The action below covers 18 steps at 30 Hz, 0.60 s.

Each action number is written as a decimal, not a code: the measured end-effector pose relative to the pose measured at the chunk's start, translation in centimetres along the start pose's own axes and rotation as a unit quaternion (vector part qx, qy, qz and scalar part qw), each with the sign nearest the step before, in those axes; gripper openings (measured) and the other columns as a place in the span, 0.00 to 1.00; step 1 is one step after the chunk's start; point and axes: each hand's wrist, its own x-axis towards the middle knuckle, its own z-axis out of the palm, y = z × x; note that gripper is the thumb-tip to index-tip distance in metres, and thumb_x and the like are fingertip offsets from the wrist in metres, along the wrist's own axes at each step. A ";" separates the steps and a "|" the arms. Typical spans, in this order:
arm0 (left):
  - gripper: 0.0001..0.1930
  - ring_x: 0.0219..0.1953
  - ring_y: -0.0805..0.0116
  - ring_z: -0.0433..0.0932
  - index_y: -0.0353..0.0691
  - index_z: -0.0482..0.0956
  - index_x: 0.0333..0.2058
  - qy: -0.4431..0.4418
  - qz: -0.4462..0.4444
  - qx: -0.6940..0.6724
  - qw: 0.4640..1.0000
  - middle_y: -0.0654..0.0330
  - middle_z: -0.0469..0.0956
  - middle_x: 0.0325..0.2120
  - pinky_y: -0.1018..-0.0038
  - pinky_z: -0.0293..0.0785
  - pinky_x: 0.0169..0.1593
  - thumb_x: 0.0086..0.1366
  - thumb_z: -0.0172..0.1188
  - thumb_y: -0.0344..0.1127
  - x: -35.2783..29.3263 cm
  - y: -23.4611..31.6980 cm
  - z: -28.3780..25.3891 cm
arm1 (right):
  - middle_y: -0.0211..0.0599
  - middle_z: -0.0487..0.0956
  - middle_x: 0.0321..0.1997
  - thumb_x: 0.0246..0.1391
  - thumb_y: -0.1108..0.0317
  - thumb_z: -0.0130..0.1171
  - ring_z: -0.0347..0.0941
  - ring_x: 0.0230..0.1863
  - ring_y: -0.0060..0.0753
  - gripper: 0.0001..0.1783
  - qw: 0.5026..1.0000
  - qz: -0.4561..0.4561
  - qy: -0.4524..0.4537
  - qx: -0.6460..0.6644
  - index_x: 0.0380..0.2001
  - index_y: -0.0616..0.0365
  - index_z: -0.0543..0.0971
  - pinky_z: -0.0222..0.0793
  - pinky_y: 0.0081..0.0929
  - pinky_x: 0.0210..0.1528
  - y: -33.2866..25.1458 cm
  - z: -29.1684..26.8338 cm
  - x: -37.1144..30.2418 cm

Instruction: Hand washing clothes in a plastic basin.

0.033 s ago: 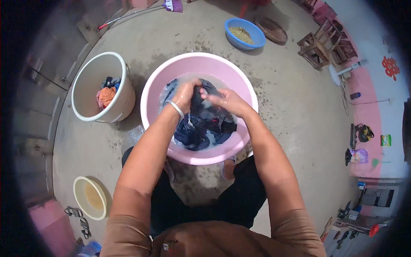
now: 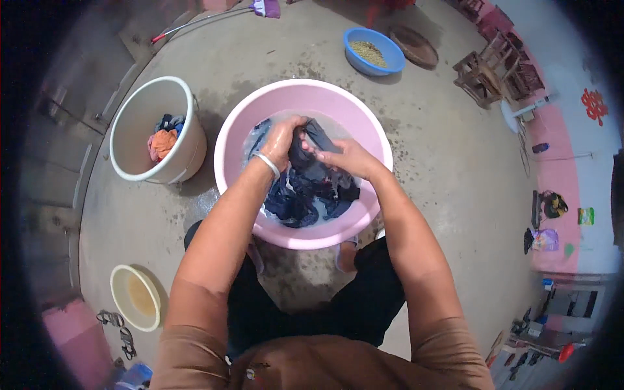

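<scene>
A large pink basin (image 2: 302, 243) stands on the floor between my knees, with cloudy water and dark wet clothes (image 2: 296, 205) in it. My left hand (image 2: 284, 142), with a pale bangle on the wrist, is closed around part of a dark grey garment (image 2: 317, 135). From the other side, my right hand (image 2: 350, 158) pinches the same garment between thumb and fingers. Both hands face each other over the far half of the basin, close together. Cloth and fingers hide part of the grip.
At left stands a tall whitish bucket (image 2: 188, 153) with orange and dark clothes inside. A small cream basin (image 2: 156, 312) of murky water is nearer me, beside sandals (image 2: 127, 343). Far off are a blue basin (image 2: 351, 62), a round tray (image 2: 416, 47), a wooden chair (image 2: 478, 81) and a broom (image 2: 266, 8).
The right hand has shifted slightly, and more of the grey garment shows stretched up between the hands. The rest of the scene stays nearly the same.
</scene>
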 end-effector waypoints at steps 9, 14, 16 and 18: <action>0.07 0.23 0.65 0.75 0.38 0.73 0.26 0.212 -0.041 -0.166 0.962 0.55 0.73 0.21 0.66 0.74 0.28 0.56 0.49 0.35 3.6 -4.5 -2.9 | 0.31 0.74 0.19 0.48 0.71 0.46 0.62 0.16 0.17 0.13 0.955 -0.080 0.090 0.270 0.34 0.62 0.79 0.58 0.17 0.19 -2.6 1.4 0.1; 0.09 0.27 0.66 0.75 0.41 0.74 0.29 -0.045 0.080 -0.119 0.989 0.59 0.75 0.23 0.70 0.73 0.34 0.63 0.47 0.37 4.4 -7.0 -2.3 | 0.49 0.72 0.17 0.54 0.65 0.51 0.67 0.15 0.46 0.15 0.880 -0.319 0.297 -0.189 0.18 0.63 0.75 0.63 0.35 0.20 -5.1 7.1 0.6; 0.11 0.28 0.67 0.74 0.42 0.74 0.29 -0.220 0.156 -0.180 0.946 0.61 0.75 0.23 0.72 0.72 0.36 0.65 0.47 0.39 3.7 -7.5 -0.3 | 0.52 0.70 0.17 0.54 0.66 0.53 0.66 0.15 0.47 0.15 0.866 -0.257 0.343 -0.259 0.17 0.64 0.74 0.63 0.36 0.21 -4.1 6.3 1.7; 0.12 0.23 0.67 0.72 0.43 0.73 0.26 0.075 0.019 -0.218 0.973 0.61 0.73 0.23 0.71 0.71 0.33 0.65 0.44 0.39 0.9 -4.3 5.6 | 0.51 0.69 0.13 0.54 0.67 0.54 0.66 0.15 0.50 0.16 0.869 -0.241 0.397 -0.168 0.16 0.64 0.73 0.62 0.38 0.21 -2.6 3.8 2.5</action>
